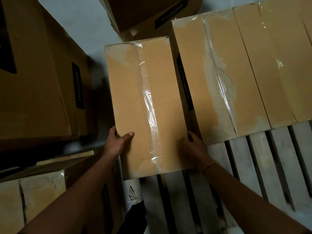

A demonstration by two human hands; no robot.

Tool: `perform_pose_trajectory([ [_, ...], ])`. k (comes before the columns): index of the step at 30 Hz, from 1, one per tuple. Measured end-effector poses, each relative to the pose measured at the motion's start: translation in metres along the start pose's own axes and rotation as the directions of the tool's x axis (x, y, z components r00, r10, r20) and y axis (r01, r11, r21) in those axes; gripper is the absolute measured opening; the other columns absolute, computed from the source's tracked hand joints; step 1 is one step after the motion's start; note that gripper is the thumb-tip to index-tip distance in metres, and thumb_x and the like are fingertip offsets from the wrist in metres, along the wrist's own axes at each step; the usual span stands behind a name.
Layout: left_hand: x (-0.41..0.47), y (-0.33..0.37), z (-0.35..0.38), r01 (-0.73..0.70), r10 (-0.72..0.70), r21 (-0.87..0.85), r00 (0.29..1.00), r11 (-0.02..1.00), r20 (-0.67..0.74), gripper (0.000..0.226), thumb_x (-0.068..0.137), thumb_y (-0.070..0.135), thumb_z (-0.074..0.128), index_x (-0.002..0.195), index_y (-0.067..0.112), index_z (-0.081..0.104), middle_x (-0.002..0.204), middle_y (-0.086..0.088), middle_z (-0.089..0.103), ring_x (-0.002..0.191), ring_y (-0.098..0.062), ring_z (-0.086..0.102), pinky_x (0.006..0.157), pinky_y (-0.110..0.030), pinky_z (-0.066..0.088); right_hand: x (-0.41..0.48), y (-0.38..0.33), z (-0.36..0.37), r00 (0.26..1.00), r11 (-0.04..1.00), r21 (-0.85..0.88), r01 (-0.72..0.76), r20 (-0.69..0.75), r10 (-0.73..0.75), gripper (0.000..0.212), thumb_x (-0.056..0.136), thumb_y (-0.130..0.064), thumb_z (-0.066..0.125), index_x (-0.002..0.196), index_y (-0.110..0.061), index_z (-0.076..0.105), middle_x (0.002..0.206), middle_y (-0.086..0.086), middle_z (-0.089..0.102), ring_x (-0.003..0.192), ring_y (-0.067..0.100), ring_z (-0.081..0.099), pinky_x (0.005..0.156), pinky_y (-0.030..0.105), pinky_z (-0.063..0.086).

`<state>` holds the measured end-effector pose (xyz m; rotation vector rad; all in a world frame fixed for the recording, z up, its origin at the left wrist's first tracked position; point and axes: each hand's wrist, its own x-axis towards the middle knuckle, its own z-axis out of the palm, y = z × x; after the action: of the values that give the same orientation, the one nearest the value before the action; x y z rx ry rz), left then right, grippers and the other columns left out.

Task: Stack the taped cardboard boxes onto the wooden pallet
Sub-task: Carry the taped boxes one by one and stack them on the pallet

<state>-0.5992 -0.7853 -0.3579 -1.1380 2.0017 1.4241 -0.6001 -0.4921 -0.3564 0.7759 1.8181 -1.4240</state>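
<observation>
Both hands clamp the near end of the taped box [145,105]: left hand [118,141] curled round its left edge with thumb on top, right hand [194,149] curled over its right edge. The box runs forward from between the hands, over the left end of the pallet [261,157], just beside a second box [219,73] ahead-right of the right hand.

A: Right side of the held box [145,105]?
B: Tight. It's just beside a taped box [219,73] on the pallet [253,166]. The right hand [194,149] grips at their near corners, little gap.
A: Left?
B: Narrow strip of grey floor [96,48], then the big carton [33,73]. The left hand [118,142] fits on that edge.
A: Far end?
B: The far carton [148,10] is close, blocks it.
A: Near side?
B: Bare slats, open to the right of the forearm. Low boxes [33,200] crowd the lower left.
</observation>
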Motion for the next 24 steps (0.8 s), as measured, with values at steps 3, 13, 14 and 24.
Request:
perform_pose_trajectory([
  [3,-0.002,-0.008,0.003,0.064,-0.064,-0.01,0.998,0.998,0.016,0.078,0.081,0.027,0.085,0.146,0.015,0.045,0.13,-0.003,0.06,0.118,-0.026,0.058,0.105,-0.046,0.048,-0.027,0.043,0.008,0.993,0.99,0.131,-0.056,-0.095,0.069,0.053,0.094,-0.026,0.074,0.142,-0.014,0.057,0.129,-0.002,0.065,0.1,0.0,0.062,0.083,0.016,0.051],
  [13,0.007,-0.016,0.015,0.07,-0.071,-0.074,0.997,0.995,-0.01,0.07,0.08,0.028,0.087,0.14,0.013,0.055,0.13,-0.006,0.067,0.118,-0.029,0.063,0.108,-0.05,0.048,-0.037,0.078,0.024,0.933,0.789,0.538,-0.298,-0.012,0.361,0.031,0.084,-0.043,0.08,0.11,-0.027,0.072,0.127,-0.003,0.069,0.122,0.019,0.06,0.103,0.049,0.052],
  [14,0.011,-0.015,0.018,0.061,-0.062,-0.069,0.998,0.996,-0.01,0.07,0.08,0.031,0.086,0.141,0.015,0.055,0.131,-0.006,0.067,0.119,-0.03,0.063,0.108,-0.052,0.048,-0.034,0.073,0.022,0.933,0.791,0.545,-0.28,-0.038,0.357,0.037,0.083,-0.045,0.081,0.112,-0.026,0.072,0.125,-0.004,0.07,0.12,0.018,0.062,0.099,0.047,0.054],
  [24,0.028,0.021,0.038,0.035,-0.037,-0.101,0.999,0.994,-0.022,0.057,0.088,0.027,0.08,0.139,0.021,0.055,0.128,-0.006,0.064,0.115,-0.029,0.06,0.104,-0.054,0.05,-0.003,0.042,0.007,0.946,0.798,0.576,-0.177,-0.125,0.301,0.02,0.087,-0.039,0.079,0.101,-0.028,0.069,0.119,-0.005,0.068,0.116,0.02,0.059,0.084,0.047,0.06],
])
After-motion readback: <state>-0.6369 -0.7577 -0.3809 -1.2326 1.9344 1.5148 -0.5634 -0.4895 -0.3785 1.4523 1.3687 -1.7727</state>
